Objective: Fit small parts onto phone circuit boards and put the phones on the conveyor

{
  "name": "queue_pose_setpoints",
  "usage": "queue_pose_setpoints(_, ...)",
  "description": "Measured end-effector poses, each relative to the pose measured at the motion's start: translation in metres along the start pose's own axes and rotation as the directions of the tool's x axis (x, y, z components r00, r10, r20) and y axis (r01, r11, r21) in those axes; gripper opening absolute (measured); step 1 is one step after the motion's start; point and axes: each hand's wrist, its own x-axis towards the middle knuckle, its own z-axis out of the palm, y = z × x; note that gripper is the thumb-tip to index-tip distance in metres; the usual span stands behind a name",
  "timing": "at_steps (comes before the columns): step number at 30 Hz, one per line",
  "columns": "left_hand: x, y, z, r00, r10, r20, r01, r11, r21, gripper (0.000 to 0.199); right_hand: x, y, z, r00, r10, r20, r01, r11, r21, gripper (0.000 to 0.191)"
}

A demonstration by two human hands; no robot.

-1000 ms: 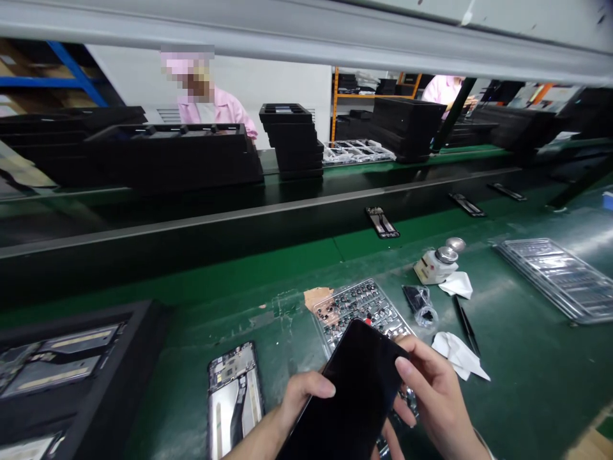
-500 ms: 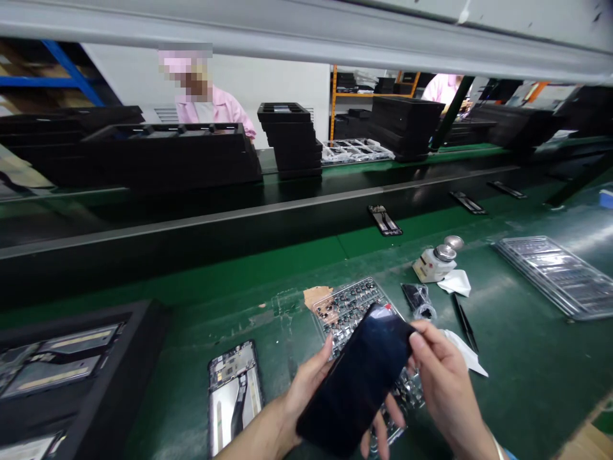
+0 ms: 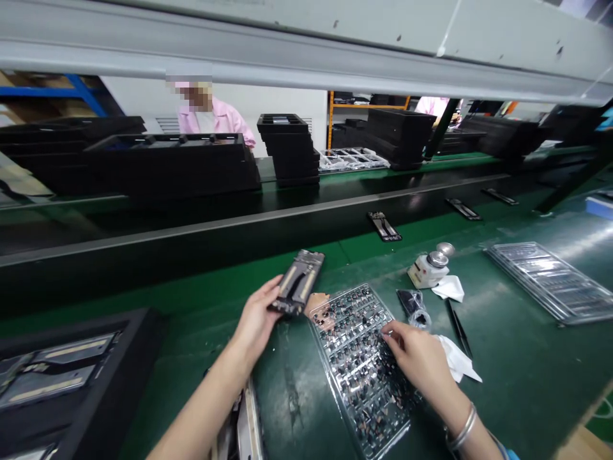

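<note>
My left hand is closed around the lower left edge of an opened phone body, its inner side up, with a black flex cable down the middle. The phone body is held tilted above the green bench, beyond the clear plastic tray of small black components. Over the right side of that tray is my right hand, thumb and fingertips pinched together. Whatever may be between the fingertips is too small to make out. A second opened phone body lies partly hidden below my left forearm.
At left sits a black foam tray with phone bodies. A dispenser bottle, white wipes and black tweezers lie to the right, before stacked clear trays. Phone bodies lie along the conveyor; a person in pink is across.
The phone body was held in both hands, dark screen up; now only my left hand has it, inner side up and farther forward. My right hand has moved left, over the component tray.
</note>
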Motion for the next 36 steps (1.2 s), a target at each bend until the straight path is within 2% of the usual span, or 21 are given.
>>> queue_pose_setpoints(3,0.033,0.019,-0.015,0.995,0.063,-0.075,-0.060,0.997,0.041,0.046,0.001,-0.001,0.004,1.000,-0.001,-0.012,0.000,1.000,-0.024,0.011)
queue_pose_setpoints(5,0.042,0.030,-0.022,0.983,0.129,-0.128,-0.119,0.990,0.080,0.053,0.001,-0.002,0.006,1.000,-0.006,-0.017,0.006,0.999,-0.040,0.008)
queue_pose_setpoints(9,0.025,0.037,-0.023,0.949,0.275,-0.155,-0.253,0.956,0.148,0.058,0.002,-0.002,0.009,0.999,-0.020,-0.026,0.019,0.998,-0.055,0.007)
queue_pose_setpoints(12,-0.004,0.026,-0.010,0.962,0.271,-0.018,-0.265,0.951,0.162,0.041,0.003,0.000,0.010,0.999,-0.031,-0.043,0.029,0.998,-0.048,0.009)
queue_pose_setpoints(14,-0.024,0.014,0.002,0.963,0.201,0.181,-0.236,0.951,0.198,0.030,0.002,0.000,0.009,0.998,-0.033,-0.060,0.031,0.999,-0.045,0.009)
queue_pose_setpoints(15,-0.034,0.007,0.009,0.952,0.130,0.278,-0.199,0.951,0.236,0.025,0.001,-0.001,0.008,0.996,-0.042,-0.076,0.040,0.999,-0.034,0.009)
queue_pose_setpoints(17,-0.051,-0.008,0.021,0.886,-0.068,0.459,-0.105,0.934,0.341,0.022,-0.004,-0.007,0.006,0.981,-0.125,-0.149,0.133,0.990,0.046,0.009)
queue_pose_setpoints(19,-0.065,-0.022,0.031,0.786,-0.258,0.561,-0.018,0.899,0.438,0.029,-0.011,-0.017,0.004,0.921,-0.281,-0.270,0.333,0.928,0.170,0.008)
queue_pose_setpoints(20,-0.071,-0.029,0.035,0.746,-0.323,0.583,0.025,0.888,0.460,0.034,-0.015,-0.023,0.003,0.870,-0.362,-0.335,0.445,0.868,0.218,0.007)
queue_pose_setpoints(21,-0.077,-0.034,0.038,0.728,-0.356,0.586,0.062,0.886,0.460,0.037,-0.019,-0.029,0.003,0.814,-0.434,-0.387,0.544,0.803,0.244,0.005)
queue_pose_setpoints(22,-0.082,-0.038,0.041,0.731,-0.366,0.576,0.095,0.890,0.445,0.039,-0.022,-0.034,0.003,0.763,-0.491,-0.422,0.617,0.748,0.246,0.004)
queue_pose_setpoints(25,-0.093,-0.045,0.045,0.789,-0.334,0.516,0.143,0.916,0.374,0.039,-0.028,-0.041,0.005,0.643,-0.586,-0.494,0.734,0.655,0.178,0.015)
queue_pose_setpoints(27,-0.098,-0.045,0.046,0.792,-0.326,0.516,0.153,0.925,0.349,0.038,-0.029,-0.041,0.007,0.593,-0.599,-0.538,0.755,0.646,0.111,0.020)
queue_pose_setpoints(29,-0.099,-0.046,0.046,0.778,-0.325,0.537,0.154,0.928,0.338,0.036,-0.030,-0.039,0.007,0.571,-0.595,-0.566,0.754,0.653,0.073,0.021)
queue_pose_setpoints(30,-0.099,-0.047,0.045,0.778,-0.318,0.542,0.148,0.931,0.334,0.035,-0.031,-0.038,0.007,0.574,-0.592,-0.566,0.750,0.657,0.074,0.022)
queue_pose_setpoints(32,-0.098,-0.048,0.044,0.795,-0.276,0.541,0.103,0.939,0.328,0.034,-0.031,-0.038,0.005,0.615,-0.581,-0.533,0.735,0.667,0.121,0.022)
queue_pose_setpoints(34,-0.097,-0.049,0.043,0.817,-0.199,0.541,0.007,0.942,0.336,0.031,-0.031,-0.040,0.002,0.683,-0.550,-0.481,0.700,0.680,0.218,0.022)
queue_pose_setpoints(36,-0.096,-0.047,0.043,0.833,-0.119,0.540,-0.129,0.908,0.398,0.028,-0.031,-0.042,0.001,0.766,-0.485,-0.421,0.629,0.701,0.337,0.017)
